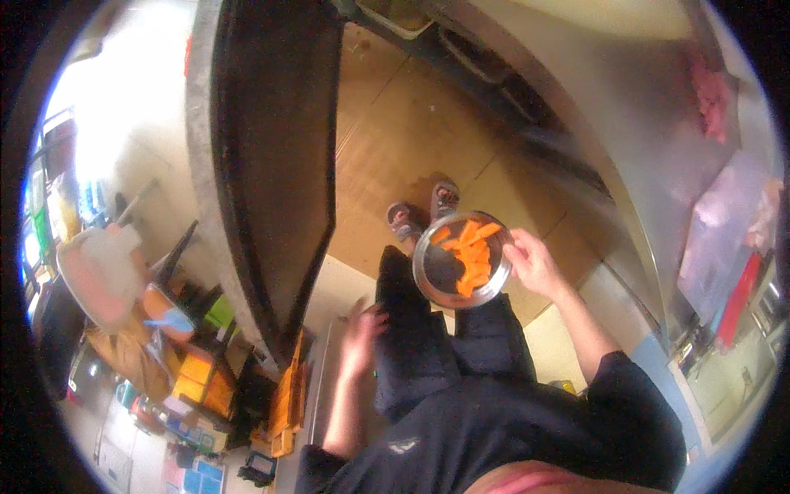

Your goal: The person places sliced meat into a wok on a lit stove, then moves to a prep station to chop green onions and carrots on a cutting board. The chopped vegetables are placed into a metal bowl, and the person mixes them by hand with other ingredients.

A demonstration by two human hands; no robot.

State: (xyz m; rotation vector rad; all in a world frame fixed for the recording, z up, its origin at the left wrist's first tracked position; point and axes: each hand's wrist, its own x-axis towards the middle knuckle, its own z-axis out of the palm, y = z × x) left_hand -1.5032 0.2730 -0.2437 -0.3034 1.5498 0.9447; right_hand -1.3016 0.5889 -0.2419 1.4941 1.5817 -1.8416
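My right hand (534,262) grips the rim of a round metal bowl (422,272) at its right side. Cut orange pieces (474,256), which look like carrot sticks, lie in the bowl, mostly towards its right half; the dark inside bottom shows at the left. The bowl hangs over my lower legs, just behind my sandalled feet in the view. My left hand (364,330) is blurred, beside my left thigh, and nothing can be seen in it; its fingers look loosely spread.
A grey-edged counter (207,185) with a dark side runs along the left. At the right curves a metal counter (592,117) with plastic bags (719,216) and a red-handled item (739,302). Brown floor (419,117) lies between them. Boxes and an orange slatted object (287,401) are at lower left.
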